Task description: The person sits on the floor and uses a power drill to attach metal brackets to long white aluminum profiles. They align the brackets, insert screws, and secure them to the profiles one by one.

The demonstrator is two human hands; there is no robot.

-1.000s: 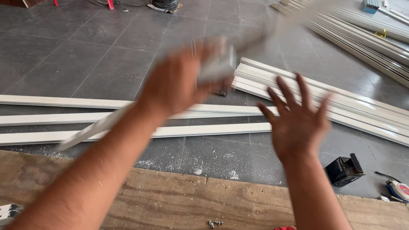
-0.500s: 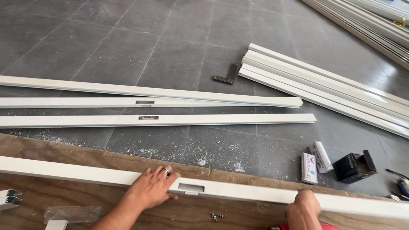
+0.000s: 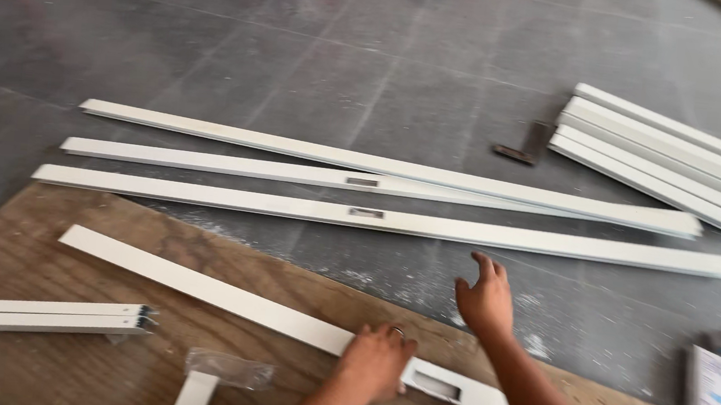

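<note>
A: Where is the white slotted bar right now?

B: It lies flat on the brown plywood board, running from upper left to lower right. The left hand presses down on it, fingers curled over the bar just left of its rectangular slot, holding it in place.

A: And the right hand?

B: Released, fingers spread, lifted over the board's far edge and holding nothing.

A: So what step would you call this?

B: I'd judge it as settling the bar in position on the board. The next move probably calls for the free hand to come back down onto the bar so it sits steady.

A: Anything close by?

B: Three more long white bars lie on the grey tiled floor beyond, two with similar slots, and a stack of white bars lies at the upper right.
</note>
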